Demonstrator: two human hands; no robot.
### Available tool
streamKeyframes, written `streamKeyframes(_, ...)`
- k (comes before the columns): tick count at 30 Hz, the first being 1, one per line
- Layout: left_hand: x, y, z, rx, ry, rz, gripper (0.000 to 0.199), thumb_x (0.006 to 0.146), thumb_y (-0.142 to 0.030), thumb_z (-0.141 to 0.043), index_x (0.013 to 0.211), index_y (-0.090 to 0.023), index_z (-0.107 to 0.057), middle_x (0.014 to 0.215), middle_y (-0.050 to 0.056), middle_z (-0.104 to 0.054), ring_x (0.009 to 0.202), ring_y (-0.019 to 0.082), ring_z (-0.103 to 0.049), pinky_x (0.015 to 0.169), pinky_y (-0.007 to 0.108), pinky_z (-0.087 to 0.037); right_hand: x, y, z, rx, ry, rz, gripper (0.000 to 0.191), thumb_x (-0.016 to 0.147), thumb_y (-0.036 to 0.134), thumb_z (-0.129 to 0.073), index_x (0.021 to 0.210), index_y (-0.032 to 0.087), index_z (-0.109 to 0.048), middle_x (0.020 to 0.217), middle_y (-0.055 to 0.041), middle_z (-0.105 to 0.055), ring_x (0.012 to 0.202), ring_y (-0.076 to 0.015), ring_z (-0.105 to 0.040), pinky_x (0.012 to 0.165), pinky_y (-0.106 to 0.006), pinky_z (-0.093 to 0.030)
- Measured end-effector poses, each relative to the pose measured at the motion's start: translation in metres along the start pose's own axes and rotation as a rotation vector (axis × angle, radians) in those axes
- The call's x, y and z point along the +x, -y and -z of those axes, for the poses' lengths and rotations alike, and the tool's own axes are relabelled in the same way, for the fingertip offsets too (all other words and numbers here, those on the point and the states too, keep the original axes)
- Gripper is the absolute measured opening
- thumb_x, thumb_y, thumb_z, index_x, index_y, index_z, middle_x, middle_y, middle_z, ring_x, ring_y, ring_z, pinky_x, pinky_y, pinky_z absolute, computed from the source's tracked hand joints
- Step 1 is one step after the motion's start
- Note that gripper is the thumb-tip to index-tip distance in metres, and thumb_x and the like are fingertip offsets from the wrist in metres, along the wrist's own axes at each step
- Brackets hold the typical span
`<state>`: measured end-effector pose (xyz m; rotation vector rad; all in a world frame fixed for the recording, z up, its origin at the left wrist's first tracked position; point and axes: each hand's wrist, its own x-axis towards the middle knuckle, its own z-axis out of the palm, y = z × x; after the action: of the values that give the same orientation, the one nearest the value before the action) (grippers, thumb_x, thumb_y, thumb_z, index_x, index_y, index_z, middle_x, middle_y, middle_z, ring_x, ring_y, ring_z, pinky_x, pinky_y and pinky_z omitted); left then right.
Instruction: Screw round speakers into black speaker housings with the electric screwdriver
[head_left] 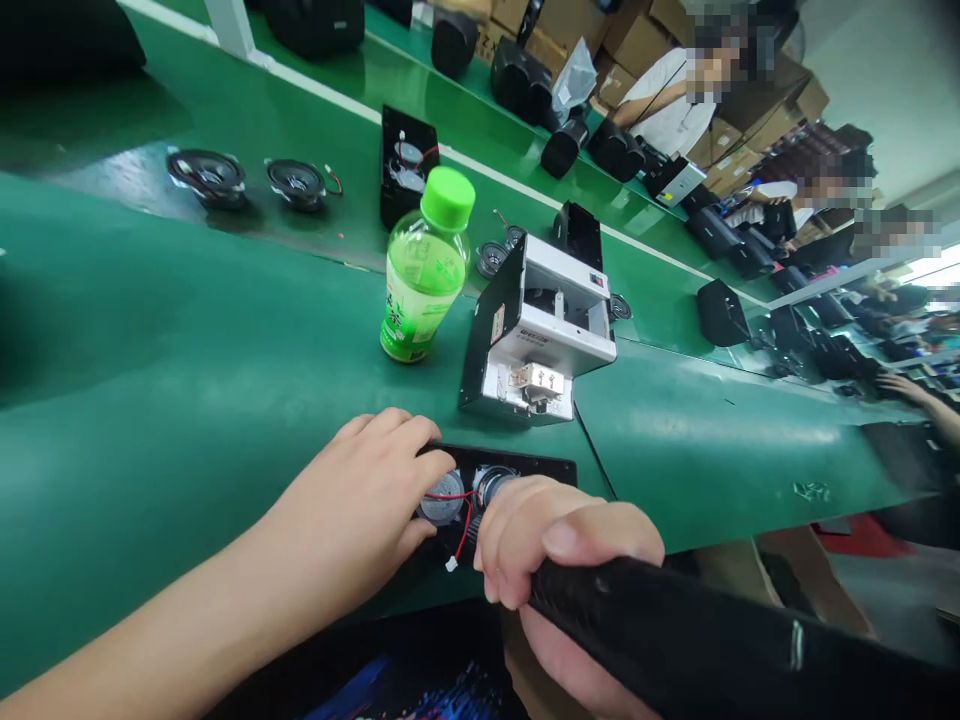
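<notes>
A black speaker panel [551, 468] lies on the green bench in front of me, holding two round speaker drivers, one of them a grey-backed driver [444, 498]. A red wire with a white plug [451, 564] hangs over its near edge. My left hand [379, 480] grips the panel's left end, thumb on the near side and fingers over the far edge. Above the right part, my right hand [570, 535] is wrapped around a thick black electric screwdriver [675, 625], its body running to the lower right. Its tip is hidden behind the hand.
Just beyond the panel stand a screw feeder [540, 325] and a green-capped bottle [426, 265]. Loose speakers [298, 183] and an open speaker box [407, 165] lie farther back. A co-worker [675, 105] is across the bench, near stacked cartons [577, 30].
</notes>
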<state>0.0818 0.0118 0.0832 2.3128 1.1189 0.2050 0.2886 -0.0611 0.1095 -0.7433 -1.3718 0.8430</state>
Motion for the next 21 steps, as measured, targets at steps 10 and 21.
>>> streamKeyframes(10, -0.005, -0.004, 0.001, 0.062, 0.032, 0.018, 0.052, 0.09, -0.01, -0.101, 0.137, -0.032, -0.093, 0.155, 0.01, -0.087, 0.15, 0.041, -0.082, 0.131, 0.065, -0.068, -0.027, -0.04, -0.004, 0.018, -0.03, 0.051, 0.03, 0.124, 0.033, -0.066, 0.102, 0.034, -0.086, 0.069, 0.0029, -0.079, 0.053, -0.0218, -0.068, 0.064, -0.039, -0.062)
streamKeyframes(21, -0.011, 0.033, -0.024, -0.069, -0.159, -0.141, 0.051, 0.099, -0.015, -0.087, 0.143, -0.04, -0.09, 0.169, 0.007, -0.085, 0.157, 0.039, -0.085, 0.129, 0.06, -0.078, -0.021, -0.059, 0.011, 0.076, 0.025, 0.014, 0.039, 0.124, 0.068, -0.081, 0.11, 0.032, -0.088, 0.075, -0.0001, -0.091, 0.055, -0.0251, -0.086, 0.063, -0.039, -0.077)
